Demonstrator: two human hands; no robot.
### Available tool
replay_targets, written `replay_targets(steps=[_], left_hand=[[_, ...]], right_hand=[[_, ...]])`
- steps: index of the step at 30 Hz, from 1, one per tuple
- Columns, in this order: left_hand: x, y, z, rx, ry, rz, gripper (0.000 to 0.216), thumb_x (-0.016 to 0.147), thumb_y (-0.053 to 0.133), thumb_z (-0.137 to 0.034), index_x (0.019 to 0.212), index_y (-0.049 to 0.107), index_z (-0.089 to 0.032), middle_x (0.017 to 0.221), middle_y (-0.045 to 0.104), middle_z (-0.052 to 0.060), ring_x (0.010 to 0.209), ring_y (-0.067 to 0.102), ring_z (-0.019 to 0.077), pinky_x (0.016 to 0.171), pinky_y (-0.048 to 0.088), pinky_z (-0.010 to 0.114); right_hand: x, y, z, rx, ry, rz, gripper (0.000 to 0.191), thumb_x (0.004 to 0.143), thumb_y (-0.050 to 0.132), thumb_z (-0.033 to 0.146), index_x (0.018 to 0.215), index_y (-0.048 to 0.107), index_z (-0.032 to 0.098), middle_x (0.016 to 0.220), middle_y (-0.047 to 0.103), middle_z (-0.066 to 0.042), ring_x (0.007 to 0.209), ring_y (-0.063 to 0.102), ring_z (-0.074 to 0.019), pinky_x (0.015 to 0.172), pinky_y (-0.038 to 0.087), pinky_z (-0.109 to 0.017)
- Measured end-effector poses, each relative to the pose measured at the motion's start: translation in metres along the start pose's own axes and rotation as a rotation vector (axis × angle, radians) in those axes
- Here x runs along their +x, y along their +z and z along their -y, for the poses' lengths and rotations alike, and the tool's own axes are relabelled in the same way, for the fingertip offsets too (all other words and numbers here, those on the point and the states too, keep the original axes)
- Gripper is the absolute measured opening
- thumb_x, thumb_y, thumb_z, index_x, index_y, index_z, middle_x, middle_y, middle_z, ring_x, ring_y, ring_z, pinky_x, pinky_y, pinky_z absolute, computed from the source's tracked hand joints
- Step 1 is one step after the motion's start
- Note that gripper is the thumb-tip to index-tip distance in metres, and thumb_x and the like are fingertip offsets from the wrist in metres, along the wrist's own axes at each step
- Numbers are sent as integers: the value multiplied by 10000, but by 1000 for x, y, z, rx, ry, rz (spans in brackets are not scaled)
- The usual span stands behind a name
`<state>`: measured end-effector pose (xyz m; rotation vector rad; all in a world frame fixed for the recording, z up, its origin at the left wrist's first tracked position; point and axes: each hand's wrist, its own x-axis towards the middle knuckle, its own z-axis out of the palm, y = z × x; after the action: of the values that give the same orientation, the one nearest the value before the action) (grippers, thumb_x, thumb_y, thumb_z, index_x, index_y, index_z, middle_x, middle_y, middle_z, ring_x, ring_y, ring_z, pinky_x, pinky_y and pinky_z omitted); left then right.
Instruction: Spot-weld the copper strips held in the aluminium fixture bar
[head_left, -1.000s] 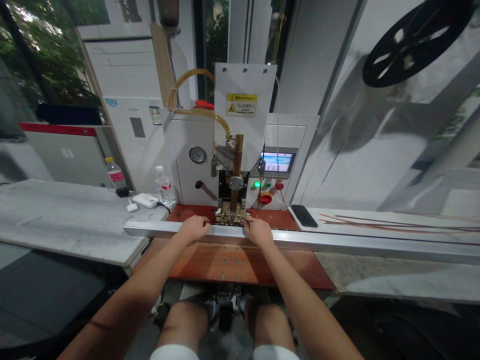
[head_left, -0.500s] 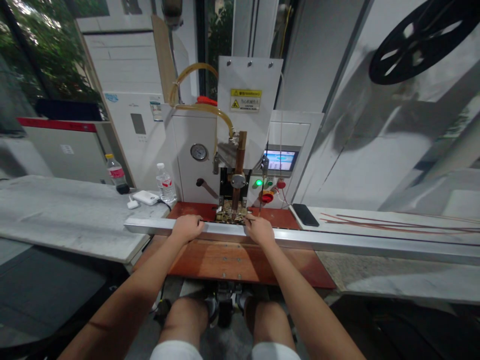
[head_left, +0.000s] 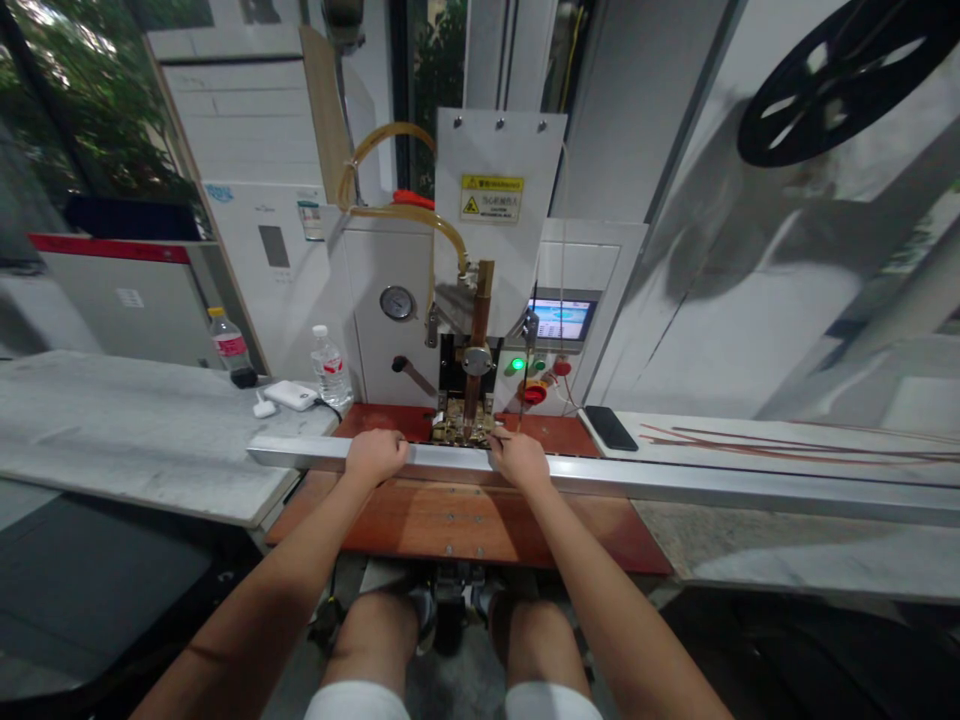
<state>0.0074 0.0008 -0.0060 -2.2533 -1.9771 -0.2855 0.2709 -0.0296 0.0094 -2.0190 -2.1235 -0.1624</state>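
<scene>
A long silver metal bar [head_left: 442,457] lies crosswise in front of a white bench machine. My left hand [head_left: 377,457] rests over the bar, left of the machine's copper electrode rod [head_left: 478,325], its fingers curled closed. My right hand [head_left: 521,460] lies over the bar to the right, with thumb and fingers pinched together beside a brass-coloured fixture [head_left: 456,422] under the rod. Whatever sits in either hand is too small or hidden to name. The rod's lower end reaches down into the fixture, between my hands.
A black phone [head_left: 611,429] and several thin copper-coloured rods [head_left: 780,447] lie at right. A water bottle [head_left: 331,367], a cola bottle [head_left: 233,350] and a white power bank [head_left: 292,396] stand or lie at left. A lit screen [head_left: 562,320] and a red rotary switch [head_left: 534,394] are on the machine.
Both hands stay in nearly the same place on the bar. A thin dark piece seen at my left fingertips earlier no longer shows clearly. The view has shifted very slightly.
</scene>
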Motion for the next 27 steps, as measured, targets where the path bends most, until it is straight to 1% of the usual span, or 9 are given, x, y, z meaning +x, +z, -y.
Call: replay_targets(steps=[6,11,17,27], left_hand=[[-1,-2,-2,-9,-13,-4,472,825,297,-388,928,722,-211,882,699,125,851,637,249,769,450,341],[-2,-4,-3,-16,-16,9,466,822,299,-390,929,720,-223,884,700,118,846,637,250,769,449,345],[-3,-6,-4,-4,-13,0,452,816,309,-382,916,722,-230,868,703,114,827,643,248,742,454,332],[-3,-8,-5,-14,-45,31,460,822,318,-402,947,721,-221,904,705,118,883,640,245,792,448,324]], right_hand=[[0,1,-1,-3,-7,-22,428,949,258,450,1047,628,259,949,697,-67,886,637,-186,752,414,-261],[0,0,0,-16,15,3,444,951,250,459,1069,623,251,953,696,-75,892,635,-180,765,412,-255],[0,-1,1,-24,10,-9,425,950,262,438,1063,627,250,923,699,-69,880,642,-182,740,417,-247],[1,1,0,-14,19,-21,418,944,276,445,1074,628,263,932,696,-68,884,646,-189,743,424,-253]])
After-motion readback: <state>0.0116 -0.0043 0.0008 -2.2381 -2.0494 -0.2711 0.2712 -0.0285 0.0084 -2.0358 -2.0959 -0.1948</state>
